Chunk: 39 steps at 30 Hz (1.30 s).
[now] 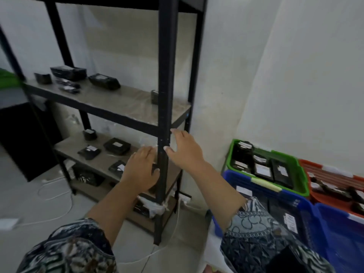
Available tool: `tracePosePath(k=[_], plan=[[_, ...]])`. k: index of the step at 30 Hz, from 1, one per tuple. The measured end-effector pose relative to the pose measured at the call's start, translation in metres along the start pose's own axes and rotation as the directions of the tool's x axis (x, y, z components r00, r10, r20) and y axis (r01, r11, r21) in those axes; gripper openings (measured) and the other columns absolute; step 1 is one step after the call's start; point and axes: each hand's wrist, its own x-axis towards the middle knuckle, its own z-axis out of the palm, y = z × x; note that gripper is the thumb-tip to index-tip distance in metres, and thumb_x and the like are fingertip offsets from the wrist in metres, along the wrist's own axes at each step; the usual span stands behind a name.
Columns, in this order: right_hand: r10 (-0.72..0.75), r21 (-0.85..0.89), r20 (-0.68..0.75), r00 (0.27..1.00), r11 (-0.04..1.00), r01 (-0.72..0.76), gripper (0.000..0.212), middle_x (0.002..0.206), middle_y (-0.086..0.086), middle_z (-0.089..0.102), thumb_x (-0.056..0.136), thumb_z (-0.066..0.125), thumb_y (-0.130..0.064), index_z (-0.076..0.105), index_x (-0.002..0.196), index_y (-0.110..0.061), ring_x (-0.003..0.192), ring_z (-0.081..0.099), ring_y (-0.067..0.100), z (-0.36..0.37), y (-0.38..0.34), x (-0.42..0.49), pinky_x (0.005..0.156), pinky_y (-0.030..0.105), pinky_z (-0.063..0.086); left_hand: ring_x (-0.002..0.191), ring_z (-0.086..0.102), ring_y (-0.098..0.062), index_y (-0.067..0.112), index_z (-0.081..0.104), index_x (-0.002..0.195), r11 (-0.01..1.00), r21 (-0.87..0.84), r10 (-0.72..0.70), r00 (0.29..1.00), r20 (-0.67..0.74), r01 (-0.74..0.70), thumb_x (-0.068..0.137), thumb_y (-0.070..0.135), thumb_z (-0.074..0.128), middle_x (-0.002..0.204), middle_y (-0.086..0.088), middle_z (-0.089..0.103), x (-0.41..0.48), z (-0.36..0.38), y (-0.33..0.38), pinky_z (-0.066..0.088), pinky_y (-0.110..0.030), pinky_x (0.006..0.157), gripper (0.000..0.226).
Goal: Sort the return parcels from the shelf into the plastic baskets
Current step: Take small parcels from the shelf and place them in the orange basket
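Parcels (117,146) black, white-labelled, on grey shelf (110,100); left hand (140,171), right hand (186,149): grip released.

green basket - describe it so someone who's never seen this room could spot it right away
Right of the tall black shelf unit, plastic baskets sit together by the white wall. The green basket is the back-left one, behind the blue basket and left of the orange basket. It is the only green one, and holds black parcels with white labels.

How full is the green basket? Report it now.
Partly full: several black parcels with white labels lie inside the green basket; its inner walls show above them.
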Motion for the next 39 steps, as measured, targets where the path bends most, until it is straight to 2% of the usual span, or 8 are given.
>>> tracePosePath(k=[4, 9, 17, 20, 28, 34, 37, 39], plan=[[-0.081, 0.066, -0.002, 0.997, 0.995, 0.081, 0.06, 0.147, 0.003, 0.037, 0.092, 0.053, -0.038, 0.031, 0.145, -0.022, 0.134, 0.035, 0.022, 0.029, -0.039, 0.04, 0.104, 0.037, 0.037, 0.141, 0.022, -0.029, 0.004, 0.03, 0.144, 0.998, 0.032, -0.061, 0.998, -0.008, 0.062, 0.085, 0.033, 0.057, 0.15, -0.014, 0.03, 0.008, -0.007, -0.049, 0.024, -0.042, 0.113, 0.071], [-0.124, 0.11, -0.034, 0.992, 0.986, 0.127, 0.058, 0.146, 0.001, 0.037, 0.092, 0.054, -0.038, 0.032, 0.144, -0.022, 0.131, 0.039, 0.021, 0.063, -0.072, 0.105, 0.103, 0.04, 0.039, 0.134, 0.033, -0.029, 0.006, 0.035, 0.141, 0.994, 0.044, -0.093, 0.994, -0.054, 0.096, 0.083, 0.037, 0.059, 0.145, -0.013, 0.035, 0.05, -0.016, -0.119, 0.033, -0.047, 0.108, 0.07], [-0.087, 0.135, -0.023, 0.996, 0.987, 0.089, 0.059, 0.15, -0.001, 0.032, 0.093, 0.054, -0.037, 0.03, 0.145, -0.024, 0.134, 0.035, 0.018, 0.097, -0.097, 0.218, 0.102, 0.033, 0.037, 0.143, 0.015, -0.024, 0.009, 0.021, 0.147, 0.984, 0.022, -0.176, 0.982, -0.065, 0.177, 0.09, 0.037, 0.052, 0.153, -0.009, 0.021, 0.125, -0.028, -0.213, 0.018, -0.038, 0.115, 0.071], [-0.053, 0.115, 0.002, 0.999, 0.992, 0.052, 0.06, 0.15, -0.001, 0.033, 0.093, 0.055, -0.038, 0.031, 0.145, -0.024, 0.135, 0.036, 0.019, 0.116, -0.104, 0.25, 0.102, 0.035, 0.038, 0.142, 0.017, -0.023, 0.01, 0.023, 0.147, 0.983, 0.004, -0.181, 0.977, -0.109, 0.183, 0.092, 0.038, 0.049, 0.153, -0.008, 0.024, 0.147, -0.03, -0.246, 0.018, -0.037, 0.115, 0.067], [0.089, 0.099, 0.03, 0.996, 0.991, -0.092, 0.063, 0.149, 0.001, 0.034, 0.092, 0.056, -0.04, 0.027, 0.146, -0.025, 0.133, 0.038, 0.021, 0.167, -0.124, 0.34, 0.102, 0.037, 0.038, 0.138, 0.026, -0.023, 0.011, 0.034, 0.142, 0.997, -0.044, -0.073, 0.986, -0.15, 0.067, 0.094, 0.042, 0.042, 0.148, -0.008, 0.034, 0.214, -0.037, -0.338, 0.028, -0.042, 0.112, 0.058], [0.299, 0.21, 0.01, 0.954, 0.933, -0.294, 0.069, 0.152, 0.006, 0.029, 0.092, 0.057, -0.039, 0.02, 0.149, -0.026, 0.133, 0.04, 0.028, 0.212, -0.156, 0.422, 0.102, 0.038, 0.038, 0.143, 0.014, -0.02, 0.015, 0.024, 0.147, 0.993, -0.029, 0.112, 0.994, -0.021, -0.112, 0.093, 0.05, 0.038, 0.154, -0.005, 0.022, 0.273, -0.048, -0.417, 0.019, -0.037, 0.114, 0.066], [0.353, 0.238, -0.04, 0.935, 0.912, -0.334, 0.073, 0.152, 0.009, 0.027, 0.09, 0.06, -0.035, 0.019, 0.149, -0.024, 0.133, 0.037, 0.03, 0.233, -0.168, 0.456, 0.106, 0.041, 0.038, 0.143, 0.013, -0.02, 0.014, 0.022, 0.147, 0.979, -0.053, 0.197, 0.98, 0.026, -0.195, 0.083, 0.063, 0.022, 0.154, -0.006, 0.021, 0.297, -0.048, -0.439, 0.019, -0.038, 0.116, 0.08], [0.371, 0.249, -0.076, 0.926, 0.906, -0.343, 0.077, 0.15, 0.011, 0.028, 0.087, 0.064, -0.033, 0.02, 0.149, -0.021, 0.133, 0.037, 0.031, 0.244, -0.172, 0.474, 0.106, 0.043, 0.039, 0.143, 0.012, -0.02, 0.013, 0.021, 0.147, 0.967, -0.044, 0.253, 0.965, 0.07, -0.251, 0.087, 0.06, 0.026, 0.155, -0.006, 0.02, 0.306, -0.044, -0.449, 0.017, -0.037, 0.117, 0.076]])
